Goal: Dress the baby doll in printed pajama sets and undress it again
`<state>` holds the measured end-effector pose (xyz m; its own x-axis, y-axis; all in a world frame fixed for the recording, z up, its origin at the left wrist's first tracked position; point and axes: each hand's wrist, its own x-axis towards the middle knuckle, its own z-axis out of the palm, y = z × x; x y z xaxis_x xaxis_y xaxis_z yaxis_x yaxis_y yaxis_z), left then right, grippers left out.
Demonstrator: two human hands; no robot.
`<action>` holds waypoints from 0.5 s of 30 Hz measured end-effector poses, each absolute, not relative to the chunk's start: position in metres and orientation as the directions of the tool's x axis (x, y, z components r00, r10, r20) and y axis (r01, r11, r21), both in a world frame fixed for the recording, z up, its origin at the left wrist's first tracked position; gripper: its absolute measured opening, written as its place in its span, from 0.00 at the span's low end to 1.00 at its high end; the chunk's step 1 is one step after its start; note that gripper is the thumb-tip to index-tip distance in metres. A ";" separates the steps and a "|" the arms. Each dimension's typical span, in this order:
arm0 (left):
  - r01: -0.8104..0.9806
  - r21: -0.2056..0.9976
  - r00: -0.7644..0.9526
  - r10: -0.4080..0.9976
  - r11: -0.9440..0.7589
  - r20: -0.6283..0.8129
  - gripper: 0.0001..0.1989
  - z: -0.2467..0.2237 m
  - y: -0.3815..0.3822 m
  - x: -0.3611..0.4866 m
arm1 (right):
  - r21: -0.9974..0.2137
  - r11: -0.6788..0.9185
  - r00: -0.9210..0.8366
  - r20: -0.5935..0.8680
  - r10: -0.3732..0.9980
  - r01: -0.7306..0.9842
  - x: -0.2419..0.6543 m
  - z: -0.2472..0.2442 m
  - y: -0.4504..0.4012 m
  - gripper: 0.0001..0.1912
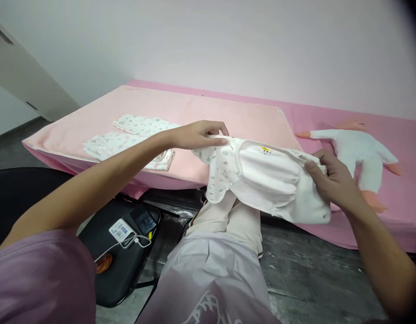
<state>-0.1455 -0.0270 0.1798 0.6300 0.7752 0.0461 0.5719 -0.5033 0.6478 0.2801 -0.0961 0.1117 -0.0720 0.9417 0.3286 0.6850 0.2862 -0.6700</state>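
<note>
A small white baby shirt (pixel 268 173) with a printed front flap is stretched between my two hands, above my lap and the near edge of the bed. My left hand (pixel 203 134) pinches its upper left edge between thumb and fingers. At the other end, my right hand (pixel 331 177) grips the shirt's right side, thumb on top. The inside of the back faces me, and a yellow-and-white label (pixel 266 150) shows near the neckline. Beyond my left forearm lie more printed baby clothes (pixel 109 143), partly covered by the arm.
A pink-covered bed (pixel 228 112) runs along the wall. To the right lies a white stuffed toy (pixel 356 148) with orange ends. At lower left, a black chair (pixel 116 270) carries a white power bank (pixel 121 230) with a cable and a dark-screened device (pixel 143 219).
</note>
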 end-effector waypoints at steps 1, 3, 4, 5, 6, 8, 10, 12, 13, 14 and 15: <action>0.570 0.645 0.635 0.771 -0.508 0.047 0.17 0.175 -0.016 -0.146 | -0.651 0.282 -0.068 0.334 0.940 0.705 0.278 0.114 -0.086 0.19; 0.579 0.633 0.636 0.770 -0.515 0.045 0.17 0.163 0.016 -0.144 | -0.609 0.268 -0.060 0.339 0.939 0.747 0.269 0.122 -0.055 0.21; 0.590 0.622 0.628 0.777 -0.514 0.046 0.18 0.155 0.038 -0.141 | -0.585 0.256 -0.055 0.339 0.939 0.769 0.263 0.126 -0.032 0.22; 0.609 0.608 0.609 0.791 -0.509 0.052 0.18 0.145 0.063 -0.136 | -0.559 0.233 -0.048 0.324 0.945 0.796 0.256 0.129 -0.006 0.23; 0.641 0.585 0.574 0.816 -0.497 0.065 0.18 0.133 0.090 -0.130 | -0.547 0.221 -0.038 0.324 0.945 0.807 0.248 0.129 0.023 0.25; 0.742 0.518 0.431 0.895 -0.426 0.119 0.22 0.104 0.144 -0.117 | -0.556 0.122 0.043 0.274 0.961 0.822 0.235 0.122 0.085 0.29; 0.873 0.404 0.225 0.960 -0.274 0.165 0.27 0.071 0.186 -0.109 | -0.585 -0.012 0.103 0.123 0.987 0.811 0.230 0.102 0.138 0.31; 0.923 0.355 0.099 0.982 -0.151 0.160 0.30 0.041 0.210 -0.111 | -0.567 -0.092 0.150 0.056 0.987 0.818 0.236 0.073 0.172 0.29; 0.926 0.361 0.061 0.986 -0.113 0.152 0.30 0.027 0.216 -0.116 | -0.569 -0.090 0.156 0.067 0.986 0.818 0.243 0.057 0.182 0.28; 0.920 0.381 0.033 0.987 -0.092 0.157 0.30 0.015 0.218 -0.124 | -0.574 -0.055 0.142 0.107 0.984 0.817 0.252 0.041 0.187 0.27; 0.911 0.403 0.015 0.984 -0.086 0.175 0.29 0.005 0.219 -0.132 | -0.575 -0.015 0.118 0.143 0.983 0.818 0.262 0.025 0.190 0.25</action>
